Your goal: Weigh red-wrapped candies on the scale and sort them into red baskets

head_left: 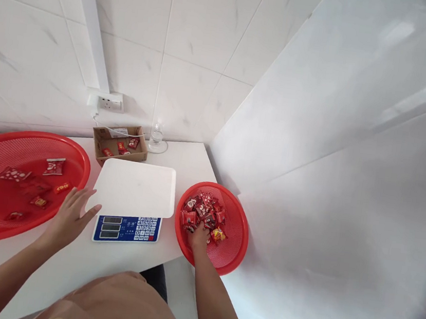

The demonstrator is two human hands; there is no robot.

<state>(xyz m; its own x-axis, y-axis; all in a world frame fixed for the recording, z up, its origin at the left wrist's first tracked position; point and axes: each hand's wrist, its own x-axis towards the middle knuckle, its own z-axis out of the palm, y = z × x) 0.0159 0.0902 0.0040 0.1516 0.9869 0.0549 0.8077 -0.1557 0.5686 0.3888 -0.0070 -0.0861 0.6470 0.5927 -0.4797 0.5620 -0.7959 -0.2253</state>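
My right hand (pixel 199 237) reaches down into the right red mesh basket (pixel 239 245), among a heap of small red snack packets (pixel 201 207). Its fingertips are hidden by the packets, so its grip does not show. A yellow-and-red packet (pixel 218 235) lies just beside it. My left hand (pixel 70 214) is open with fingers spread, holding nothing, between the left red basket (pixel 84 164) and the scale. The white pan (pixel 135 189) of the digital scale carries nothing. Below the pan is the blue keypad panel (pixel 127 229); its displays look dark.
A few red packets (pixel 55 166) lie scattered in the large left basket. Behind the scale, a small cardboard box (pixel 141 156) holds several packets. A clear glass (pixel 157 136) and a white cable stand near the wall socket (pixel 110 102). A smooth pale panel (pixel 329 194) rises on the right.
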